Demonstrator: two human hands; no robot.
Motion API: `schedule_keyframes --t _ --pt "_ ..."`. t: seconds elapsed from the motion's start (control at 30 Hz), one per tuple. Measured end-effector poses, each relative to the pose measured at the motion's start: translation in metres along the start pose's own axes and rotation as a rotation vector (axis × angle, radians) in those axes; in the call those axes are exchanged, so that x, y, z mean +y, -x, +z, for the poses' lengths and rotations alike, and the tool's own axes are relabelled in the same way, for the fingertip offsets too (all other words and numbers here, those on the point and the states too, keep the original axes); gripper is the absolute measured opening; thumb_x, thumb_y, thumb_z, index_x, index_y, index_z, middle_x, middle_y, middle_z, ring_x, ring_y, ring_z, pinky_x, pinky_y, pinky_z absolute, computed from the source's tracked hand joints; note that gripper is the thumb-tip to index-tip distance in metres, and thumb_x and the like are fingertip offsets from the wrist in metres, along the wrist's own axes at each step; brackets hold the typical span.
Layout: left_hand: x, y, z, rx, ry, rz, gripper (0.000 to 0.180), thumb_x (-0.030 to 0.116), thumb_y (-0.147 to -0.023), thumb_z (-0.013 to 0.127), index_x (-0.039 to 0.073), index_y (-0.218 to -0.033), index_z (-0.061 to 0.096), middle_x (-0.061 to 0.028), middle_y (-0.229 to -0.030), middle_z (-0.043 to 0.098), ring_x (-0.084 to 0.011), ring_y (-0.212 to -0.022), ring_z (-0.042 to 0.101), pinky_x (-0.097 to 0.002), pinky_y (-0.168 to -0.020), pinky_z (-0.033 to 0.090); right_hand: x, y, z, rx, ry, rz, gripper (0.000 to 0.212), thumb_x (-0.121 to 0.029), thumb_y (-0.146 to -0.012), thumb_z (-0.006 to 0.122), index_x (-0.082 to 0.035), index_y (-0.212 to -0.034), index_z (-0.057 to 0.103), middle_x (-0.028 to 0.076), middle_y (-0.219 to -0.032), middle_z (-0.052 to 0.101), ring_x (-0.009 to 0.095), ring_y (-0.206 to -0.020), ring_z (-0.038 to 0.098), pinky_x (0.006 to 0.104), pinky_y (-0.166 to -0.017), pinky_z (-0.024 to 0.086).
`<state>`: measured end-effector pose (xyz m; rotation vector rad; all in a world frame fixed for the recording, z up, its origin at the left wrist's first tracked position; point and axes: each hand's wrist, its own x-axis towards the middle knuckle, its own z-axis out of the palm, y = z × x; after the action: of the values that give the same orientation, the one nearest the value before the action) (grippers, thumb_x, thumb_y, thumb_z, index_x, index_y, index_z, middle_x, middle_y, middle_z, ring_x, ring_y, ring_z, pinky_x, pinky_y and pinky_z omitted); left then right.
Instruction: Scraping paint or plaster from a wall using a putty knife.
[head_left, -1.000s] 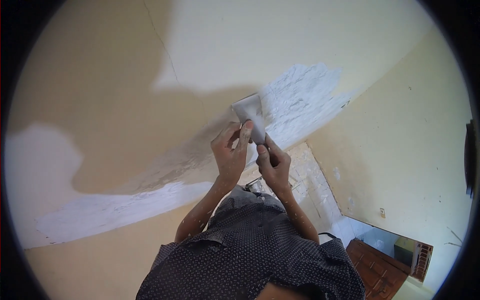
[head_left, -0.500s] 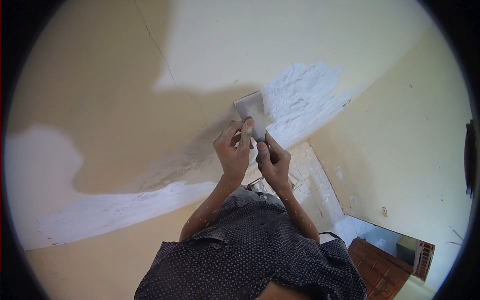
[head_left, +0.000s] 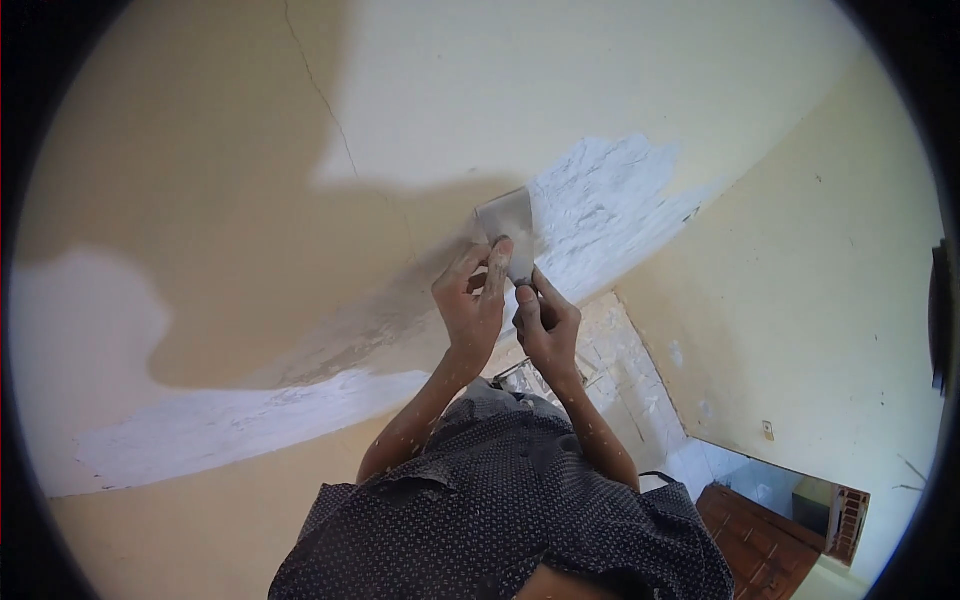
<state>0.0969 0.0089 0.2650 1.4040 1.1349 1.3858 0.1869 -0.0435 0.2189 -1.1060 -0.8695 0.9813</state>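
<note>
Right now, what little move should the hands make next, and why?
Perhaps push the scraper slightly forward: its wide blade seems to meet the beige wall beside the rough white patch, with the left hand touching the blade and the right hand gripping the lower end.

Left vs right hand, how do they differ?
The left hand touches the scraper nearer its wide end; the right hand grips its narrow end.
The left hand sits higher in the picture than the right hand.
Shared: both are bare, with bent fingers, on the same scraper.
</note>
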Motion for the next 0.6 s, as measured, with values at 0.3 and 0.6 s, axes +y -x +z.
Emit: schedule_keyframes --t 0.3,0.6 --pt "-0.013 -0.001 0.008 -0.005 0.039 -0.042 0.019 0.015 -0.089 0.065 -0.002 -0.095 0.067 -0.0065 -0.078 0.066 -0.008 -0.067 0.059 -0.0229 -0.057 0.05 0.007 -0.001 -0.004 0.007 0.004 0.027 0.045 -0.02 -0.095 0.058 0.008 -0.129 0.049 -0.003 -0.064 0.052 0.003 -0.054 0.044 0.0195 -0.047 0.036" --pt "-0.006 -0.006 0.009 -0.052 -0.046 -0.009 0.019 0.014 -0.09 0.063 -0.003 -0.096 0.067 -0.0081 -0.081 0.066 -0.0097 -0.067 0.062 -0.0229 -0.055 0.05 -0.003 -0.01 -0.004 0.013 -0.026 0.055 0.042 -0.022 -0.096 0.056 0.003 -0.129 0.051 -0.004 -0.059 0.049 0.003 -0.05 0.043 0.0198 -0.044 0.033"
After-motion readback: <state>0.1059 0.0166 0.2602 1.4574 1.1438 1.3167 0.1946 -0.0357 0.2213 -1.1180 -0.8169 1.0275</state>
